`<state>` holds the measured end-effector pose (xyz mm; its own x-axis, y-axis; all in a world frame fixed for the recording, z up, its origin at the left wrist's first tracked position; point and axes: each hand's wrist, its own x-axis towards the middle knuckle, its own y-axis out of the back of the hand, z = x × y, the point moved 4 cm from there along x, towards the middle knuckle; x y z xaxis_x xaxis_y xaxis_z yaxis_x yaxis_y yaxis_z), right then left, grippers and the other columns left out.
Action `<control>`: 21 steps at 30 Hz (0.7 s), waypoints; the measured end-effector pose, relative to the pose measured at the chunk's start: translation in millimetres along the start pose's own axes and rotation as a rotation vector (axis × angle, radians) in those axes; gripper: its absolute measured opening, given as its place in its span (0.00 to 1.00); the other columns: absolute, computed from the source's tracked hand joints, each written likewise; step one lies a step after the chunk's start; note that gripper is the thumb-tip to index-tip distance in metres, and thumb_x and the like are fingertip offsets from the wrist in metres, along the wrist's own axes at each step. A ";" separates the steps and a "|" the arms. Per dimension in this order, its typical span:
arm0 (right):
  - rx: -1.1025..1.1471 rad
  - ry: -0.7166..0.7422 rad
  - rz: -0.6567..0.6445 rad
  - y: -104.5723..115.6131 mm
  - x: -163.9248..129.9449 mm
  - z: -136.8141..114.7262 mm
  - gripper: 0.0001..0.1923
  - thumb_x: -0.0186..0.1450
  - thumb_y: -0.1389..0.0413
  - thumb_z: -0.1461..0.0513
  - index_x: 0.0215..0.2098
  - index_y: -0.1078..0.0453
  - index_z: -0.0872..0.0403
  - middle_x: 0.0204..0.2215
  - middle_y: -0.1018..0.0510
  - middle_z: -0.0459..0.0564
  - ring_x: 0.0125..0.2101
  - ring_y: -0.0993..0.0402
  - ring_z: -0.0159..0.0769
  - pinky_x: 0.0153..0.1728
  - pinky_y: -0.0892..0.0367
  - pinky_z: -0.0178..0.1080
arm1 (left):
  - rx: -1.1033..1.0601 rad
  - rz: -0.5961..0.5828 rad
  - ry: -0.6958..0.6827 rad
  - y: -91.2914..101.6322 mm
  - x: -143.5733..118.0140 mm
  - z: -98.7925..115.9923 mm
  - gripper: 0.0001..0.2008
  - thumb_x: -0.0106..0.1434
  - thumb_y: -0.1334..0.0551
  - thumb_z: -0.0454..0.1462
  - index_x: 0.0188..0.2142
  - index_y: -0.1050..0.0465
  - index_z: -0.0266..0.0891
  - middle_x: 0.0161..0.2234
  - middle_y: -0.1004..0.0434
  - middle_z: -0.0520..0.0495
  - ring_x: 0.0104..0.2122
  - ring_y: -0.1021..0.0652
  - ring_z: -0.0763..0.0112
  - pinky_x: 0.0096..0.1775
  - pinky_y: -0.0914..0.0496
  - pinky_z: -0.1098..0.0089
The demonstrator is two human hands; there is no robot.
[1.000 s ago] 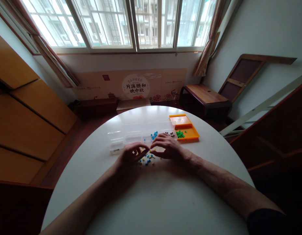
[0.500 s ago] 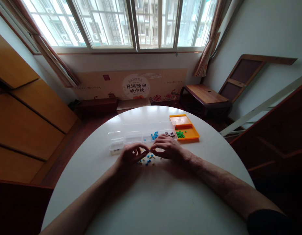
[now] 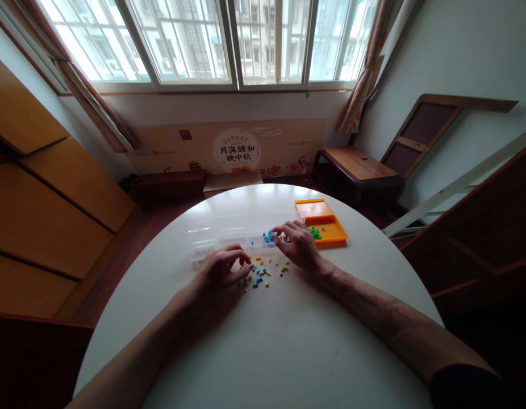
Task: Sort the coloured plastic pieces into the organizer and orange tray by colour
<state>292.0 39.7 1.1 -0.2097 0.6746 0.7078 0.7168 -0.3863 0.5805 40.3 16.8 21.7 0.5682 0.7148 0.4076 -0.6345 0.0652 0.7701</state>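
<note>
My round white table (image 3: 263, 341) carries a clear compartment box (image 3: 237, 234) near its far edge, an orange tray (image 3: 326, 218) touching the box's right end. My right hand (image 3: 297, 245) hovers over the box, fingertips pinched; whether it holds a bead I cannot tell. My left hand (image 3: 222, 268), fingers curled, touches the loose beads (image 3: 263, 271). A careless sweep could scatter them toward the table's near edge.
</note>
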 end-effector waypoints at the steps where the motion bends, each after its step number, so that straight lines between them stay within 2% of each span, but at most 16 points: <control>1: -0.010 -0.009 -0.015 -1.2 -0.2 0.6 0.04 0.76 0.37 0.61 0.48 0.20 0.49 0.40 0.15 0.50 0.43 0.23 0.45 0.50 0.30 0.48 | -0.035 -0.029 0.012 -0.8 0.2 -0.8 0.08 0.71 0.30 0.41 0.36 0.16 0.41 0.33 0.20 0.50 0.27 0.26 0.74 0.31 0.33 0.73; 6: 0.008 -0.010 -0.041 -2.3 -0.6 -2.5 0.06 0.74 0.39 0.64 0.48 0.21 0.50 0.42 0.16 0.50 0.44 0.23 0.46 0.53 0.30 0.49 | -0.111 -0.125 0.028 -4.0 1.0 -4.6 0.08 0.71 0.29 0.42 0.38 0.13 0.42 0.35 0.20 0.49 0.28 0.26 0.74 0.31 0.33 0.74; 11: 0.036 -0.013 -0.048 -0.2 -0.2 -5.7 0.05 0.72 0.38 0.65 0.45 0.22 0.50 0.41 0.16 0.50 0.44 0.24 0.46 0.52 0.30 0.49 | -0.114 -0.120 -0.007 -8.7 -0.4 -8.9 0.09 0.72 0.29 0.43 0.38 0.13 0.43 0.36 0.19 0.48 0.29 0.25 0.74 0.32 0.32 0.74; 15: 0.044 0.012 -0.059 -0.5 -0.2 -6.5 0.06 0.72 0.38 0.65 0.45 0.22 0.50 0.41 0.16 0.50 0.44 0.23 0.45 0.51 0.30 0.48 | -0.105 -0.072 -0.009 -11.0 -0.1 -9.6 0.10 0.76 0.32 0.43 0.39 0.16 0.41 0.37 0.19 0.47 0.30 0.25 0.74 0.34 0.30 0.73; 18: 0.089 0.115 -0.110 -2.8 -0.6 -10.2 0.05 0.73 0.38 0.64 0.46 0.22 0.49 0.42 0.15 0.50 0.43 0.22 0.44 0.50 0.29 0.47 | -0.127 -0.001 -0.013 -10.6 1.8 -7.8 0.11 0.77 0.34 0.43 0.41 0.18 0.40 0.38 0.18 0.47 0.31 0.24 0.73 0.37 0.28 0.72; 21: 0.147 0.296 -0.213 -5.6 -2.0 -18.2 0.03 0.76 0.39 0.61 0.46 0.22 0.48 0.41 0.14 0.49 0.42 0.21 0.42 0.49 0.28 0.45 | -0.146 0.054 -0.016 -11.4 3.5 -4.6 0.10 0.78 0.34 0.42 0.43 0.19 0.40 0.38 0.17 0.47 0.32 0.22 0.72 0.38 0.27 0.72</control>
<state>276.3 29.0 3.8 -0.5315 0.5111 0.6754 0.7194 -0.1486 0.6785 47.1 21.7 12.1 0.5388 0.7090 0.4550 -0.7332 0.1287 0.6677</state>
